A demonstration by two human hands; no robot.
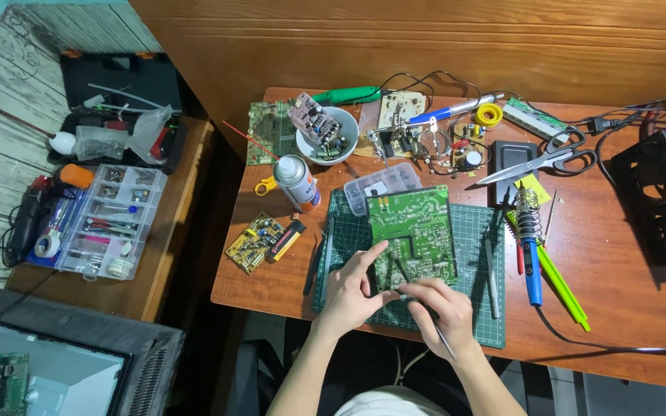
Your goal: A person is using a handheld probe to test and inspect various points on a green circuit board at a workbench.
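Note:
A green circuit board (414, 231) lies on a dark green cutting mat (472, 308) at the front of the wooden table. My left hand (348, 289) rests on the mat with its fingers touching the board's near left edge. My right hand (441, 308) sits at the board's near edge and grips a thin metal tool, perhaps tweezers (447, 343), whose tail sticks out toward me. The tip is hidden under my fingers.
A spray can (297, 182), a small yellow board (254, 243), a white bowl (327, 137) and a clear parts box (383, 185) lie left and behind. A blue soldering iron (532, 266), scissors (549, 158) and black fans (660, 200) lie right. A side table holds an organizer tray (109, 219).

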